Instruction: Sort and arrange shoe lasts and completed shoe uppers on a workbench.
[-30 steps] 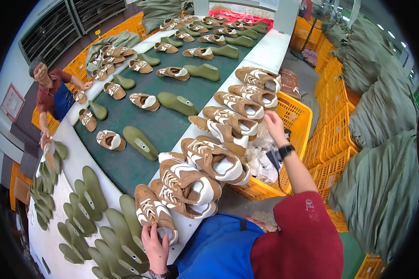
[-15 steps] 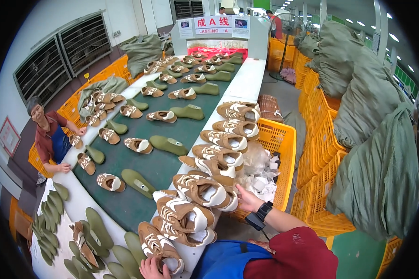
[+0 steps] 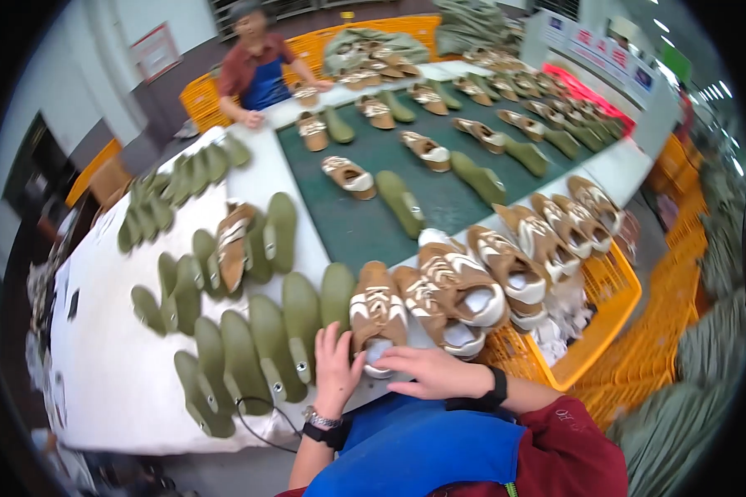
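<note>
A brown sneaker (image 3: 378, 308) with white stripes and laces lies toe away from me at the near table edge. My left hand (image 3: 336, 371) rests by its left side, fingers apart, between the shoe and the nearest green shoe last (image 3: 337, 300). My right hand (image 3: 436, 373) reaches over the shoe's heel, fingers stretched toward the white filling in its opening. Neither hand visibly grips anything. To the right, more sneakers (image 3: 462, 282) are stacked along the table edge. Several green lasts (image 3: 257, 352) stand in a row to the left.
A green conveyor belt (image 3: 365, 228) carries shoes paired with lasts. A yellow crate (image 3: 613, 331) with white scraps stands at the right. Across the table, a co-worker (image 3: 257, 74) rests both hands on its edge. A dark cable (image 3: 265, 403) loops near my left wrist.
My view has swung left. My right hand has left the stacked shoes by the crate and come to the nearest sneaker. The left hand now lies on that shoe's left side.
</note>
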A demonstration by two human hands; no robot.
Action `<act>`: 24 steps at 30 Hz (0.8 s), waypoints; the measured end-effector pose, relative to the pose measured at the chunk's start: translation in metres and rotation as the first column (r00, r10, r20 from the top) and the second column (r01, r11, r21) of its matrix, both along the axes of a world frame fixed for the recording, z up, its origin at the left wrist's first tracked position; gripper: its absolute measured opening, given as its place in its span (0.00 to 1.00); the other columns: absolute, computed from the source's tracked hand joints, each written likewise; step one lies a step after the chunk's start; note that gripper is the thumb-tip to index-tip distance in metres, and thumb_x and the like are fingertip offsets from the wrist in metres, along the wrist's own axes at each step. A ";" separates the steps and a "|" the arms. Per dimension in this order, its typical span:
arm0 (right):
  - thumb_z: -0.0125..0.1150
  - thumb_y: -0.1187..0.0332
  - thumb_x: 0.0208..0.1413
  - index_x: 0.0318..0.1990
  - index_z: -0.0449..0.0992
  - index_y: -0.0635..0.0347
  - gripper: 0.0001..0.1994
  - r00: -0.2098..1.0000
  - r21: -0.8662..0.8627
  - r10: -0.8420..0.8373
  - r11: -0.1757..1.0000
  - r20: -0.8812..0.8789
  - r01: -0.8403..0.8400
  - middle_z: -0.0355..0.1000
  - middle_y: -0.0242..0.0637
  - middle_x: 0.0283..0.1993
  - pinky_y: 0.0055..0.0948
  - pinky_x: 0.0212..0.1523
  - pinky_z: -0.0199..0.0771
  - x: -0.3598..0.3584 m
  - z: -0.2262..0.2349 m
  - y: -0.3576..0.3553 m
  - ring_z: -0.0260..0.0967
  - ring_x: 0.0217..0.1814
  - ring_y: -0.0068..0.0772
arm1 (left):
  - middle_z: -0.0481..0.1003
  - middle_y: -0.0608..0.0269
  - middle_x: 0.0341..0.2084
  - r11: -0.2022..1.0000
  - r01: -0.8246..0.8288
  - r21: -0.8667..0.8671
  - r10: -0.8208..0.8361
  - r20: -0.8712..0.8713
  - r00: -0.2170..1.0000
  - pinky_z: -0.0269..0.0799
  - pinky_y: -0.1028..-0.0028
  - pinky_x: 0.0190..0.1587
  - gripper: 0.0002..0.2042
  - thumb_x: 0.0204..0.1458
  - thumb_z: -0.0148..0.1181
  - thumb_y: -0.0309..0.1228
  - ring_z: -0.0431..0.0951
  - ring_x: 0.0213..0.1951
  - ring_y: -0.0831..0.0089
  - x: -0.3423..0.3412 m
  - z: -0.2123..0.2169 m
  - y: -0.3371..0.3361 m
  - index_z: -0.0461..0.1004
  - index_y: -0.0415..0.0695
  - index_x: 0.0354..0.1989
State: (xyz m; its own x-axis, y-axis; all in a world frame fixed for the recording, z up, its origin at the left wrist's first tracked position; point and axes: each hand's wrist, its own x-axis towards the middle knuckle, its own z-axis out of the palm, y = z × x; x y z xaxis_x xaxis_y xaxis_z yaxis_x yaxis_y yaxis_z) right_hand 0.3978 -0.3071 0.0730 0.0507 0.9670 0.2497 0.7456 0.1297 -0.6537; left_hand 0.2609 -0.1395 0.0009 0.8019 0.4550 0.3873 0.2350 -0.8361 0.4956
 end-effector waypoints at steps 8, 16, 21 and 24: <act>0.61 0.60 0.48 0.53 0.70 0.52 0.23 0.930 0.143 -0.261 0.962 0.258 0.231 0.66 0.41 0.53 0.53 0.61 0.48 -0.032 -0.059 0.076 0.57 0.60 0.46 | 0.62 0.44 0.53 0.995 -0.085 -0.045 0.088 0.068 0.994 0.57 0.53 0.61 0.21 0.42 0.60 0.23 0.60 0.56 0.41 -0.027 0.001 -0.020 0.67 0.36 0.47; 0.60 0.62 0.48 0.46 0.77 0.54 0.16 0.943 0.133 -0.320 0.942 0.089 0.307 0.66 0.41 0.58 0.53 0.62 0.48 -0.025 -0.095 0.070 0.55 0.63 0.51 | 0.68 0.49 0.52 0.978 -0.206 -0.043 0.210 0.191 0.959 0.62 0.56 0.59 0.18 0.44 0.60 0.25 0.66 0.54 0.45 -0.015 -0.006 -0.032 0.71 0.39 0.46; 0.61 0.63 0.47 0.43 0.78 0.55 0.15 0.955 0.127 -0.295 0.949 0.036 0.288 0.66 0.41 0.58 0.53 0.63 0.46 -0.026 -0.094 0.075 0.54 0.64 0.51 | 0.70 0.51 0.52 0.964 -0.238 -0.115 0.260 0.250 0.933 0.64 0.59 0.58 0.14 0.44 0.61 0.25 0.66 0.56 0.47 -0.022 -0.012 -0.032 0.74 0.41 0.42; 0.61 0.65 0.46 0.41 0.78 0.55 0.14 0.957 0.151 -0.288 0.948 0.039 0.279 0.66 0.42 0.57 0.51 0.63 0.47 -0.024 -0.095 0.073 0.55 0.63 0.51 | 0.70 0.49 0.52 0.952 -0.150 -0.266 0.247 0.381 0.891 0.62 0.61 0.60 0.12 0.46 0.57 0.21 0.66 0.57 0.48 -0.027 -0.029 -0.032 0.74 0.40 0.41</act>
